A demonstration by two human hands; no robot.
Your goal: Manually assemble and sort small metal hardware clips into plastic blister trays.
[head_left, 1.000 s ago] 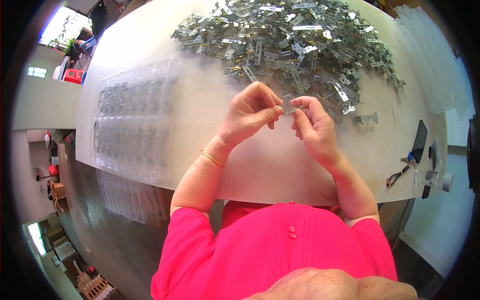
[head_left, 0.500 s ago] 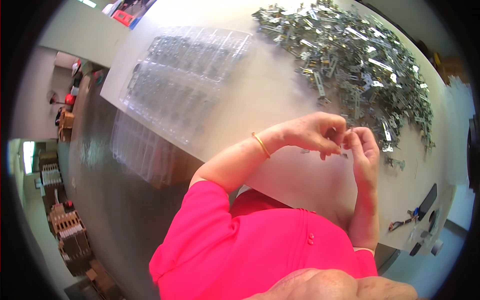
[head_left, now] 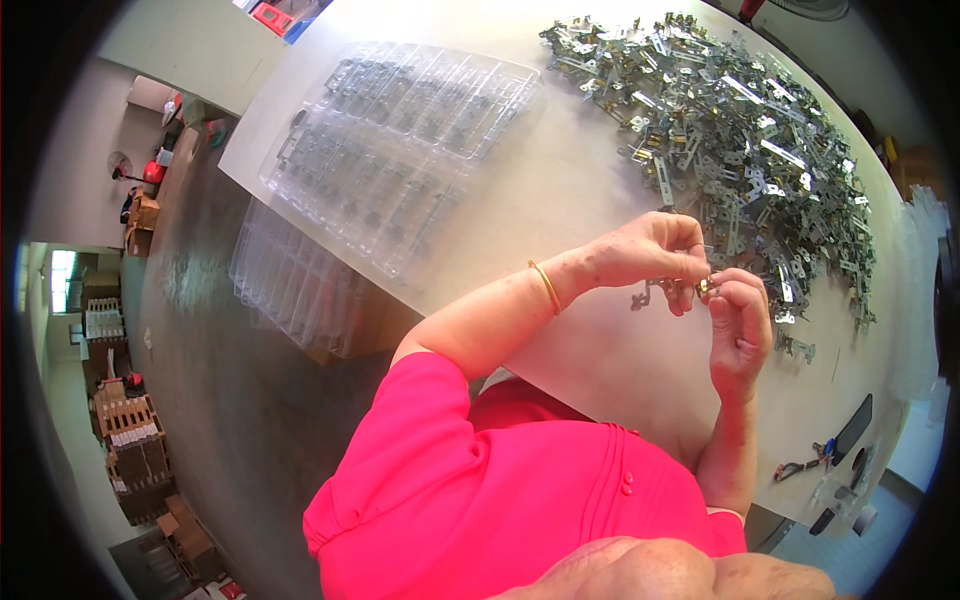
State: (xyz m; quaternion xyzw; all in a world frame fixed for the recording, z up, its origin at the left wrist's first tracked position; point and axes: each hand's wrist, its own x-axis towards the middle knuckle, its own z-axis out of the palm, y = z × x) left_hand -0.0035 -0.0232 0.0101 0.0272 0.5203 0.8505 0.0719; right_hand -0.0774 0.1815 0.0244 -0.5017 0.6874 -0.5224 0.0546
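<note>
My left hand (head_left: pixel 655 250), with a gold bangle on its wrist, is pinched closed at the near edge of a heap of small metal brackets (head_left: pixel 740 150). From under its fingers sticks out a small silvery metal bracket (head_left: pixel 641 297). My right hand (head_left: pixel 742 325) meets it from the right, thumb and fingers closed on a small brass-coloured piece (head_left: pixel 704 287) between the two hands. Whether this brass piece joins the bracket is hidden by my fingers. One loose bracket (head_left: pixel 796 347) lies on the table just right of my right hand.
Clear plastic trays (head_left: pixel 400 150) with metal parts in their compartments lie on the white table (head_left: pixel 520 210) at the left. More clear trays (head_left: pixel 295 285) are stacked below the table edge. Pliers (head_left: pixel 805 462) and a black flat object (head_left: pixel 854 425) lie at the right.
The whole view has shifted slightly. My hands have turned, and the bracket under my left hand and the brass piece between the hands now show more.
</note>
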